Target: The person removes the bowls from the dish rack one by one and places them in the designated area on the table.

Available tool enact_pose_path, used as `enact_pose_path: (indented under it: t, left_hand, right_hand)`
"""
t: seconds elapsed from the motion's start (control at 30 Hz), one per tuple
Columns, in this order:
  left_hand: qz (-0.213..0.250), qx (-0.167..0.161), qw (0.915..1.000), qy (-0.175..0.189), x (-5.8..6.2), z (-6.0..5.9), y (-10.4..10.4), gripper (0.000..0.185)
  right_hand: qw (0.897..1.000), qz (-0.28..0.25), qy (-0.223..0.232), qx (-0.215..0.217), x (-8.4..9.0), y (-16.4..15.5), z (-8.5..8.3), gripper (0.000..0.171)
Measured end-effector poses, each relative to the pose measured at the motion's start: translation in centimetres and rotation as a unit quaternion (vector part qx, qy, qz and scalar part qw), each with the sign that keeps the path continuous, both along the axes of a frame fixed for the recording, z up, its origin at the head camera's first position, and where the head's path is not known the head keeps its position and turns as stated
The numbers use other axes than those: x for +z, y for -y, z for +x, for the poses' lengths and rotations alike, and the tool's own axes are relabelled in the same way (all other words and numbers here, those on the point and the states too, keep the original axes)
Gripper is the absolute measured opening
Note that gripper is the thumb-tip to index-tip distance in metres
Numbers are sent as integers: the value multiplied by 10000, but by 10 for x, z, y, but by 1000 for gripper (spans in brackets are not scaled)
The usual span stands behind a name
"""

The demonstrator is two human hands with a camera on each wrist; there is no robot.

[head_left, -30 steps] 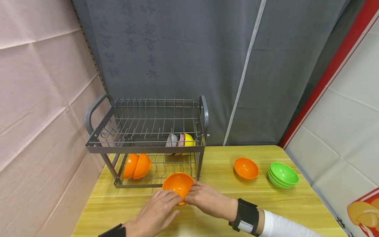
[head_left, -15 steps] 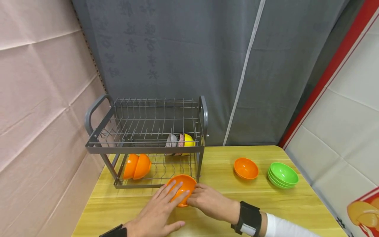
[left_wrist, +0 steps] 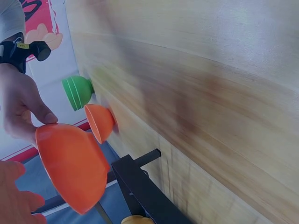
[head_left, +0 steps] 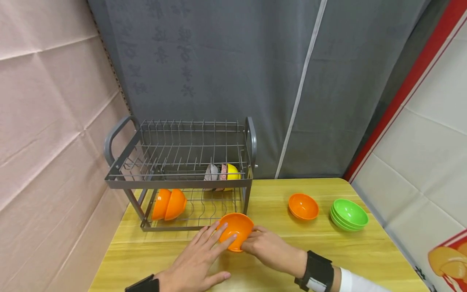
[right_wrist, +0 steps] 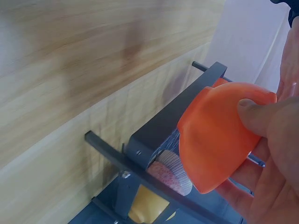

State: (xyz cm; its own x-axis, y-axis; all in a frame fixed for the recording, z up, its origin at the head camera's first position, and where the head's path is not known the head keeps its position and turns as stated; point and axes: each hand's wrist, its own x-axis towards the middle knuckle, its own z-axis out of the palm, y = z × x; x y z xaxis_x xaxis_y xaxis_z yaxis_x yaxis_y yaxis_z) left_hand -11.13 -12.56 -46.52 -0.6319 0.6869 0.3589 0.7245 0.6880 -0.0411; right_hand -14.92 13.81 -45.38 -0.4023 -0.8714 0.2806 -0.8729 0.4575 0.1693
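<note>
An orange bowl is tilted on edge just above the wooden table, in front of the grey wire dish rack. My right hand grips its right rim, thumb on the outer wall. My left hand lies with straight fingers against the bowl's left side. In the left wrist view the bowl shows its underside, with the right hand's fingers pinching the rim. The right wrist view has the bowl close to the rack's frame.
Two orange bowls stand on edge in the rack's lower tier. Patterned bowls and a yellow one sit at its right end. Another orange bowl and a stack of green bowls rest on the table's right side.
The orange bowl has shifted right and a little higher with my right hand. My left hand's fingers went from curled on the bowl to straight against it.
</note>
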Motion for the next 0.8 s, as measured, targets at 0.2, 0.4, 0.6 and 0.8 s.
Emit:
enact_pose_path:
  t: [0.2,0.4,0.6,0.8]
  left_hand:
    - [20,-58,9997,230,0,-1,-3,76]
    - [-85,-203,9991,374,0,-2,-6,75]
    - [-79,-274,9996,65,-2,-4,-10,77]
    - [-26,-382,9991,-187,-3,-6,-16,77]
  right_hand:
    - [9999,17,60,-115,0,-8,2,13]
    - [9996,9,102,-273,-3,-18,3,12]
    - [9985,-3,60,-538,-5,-28,2,12]
    - [9971,-200,-99,-721,-8,-38,0,14]
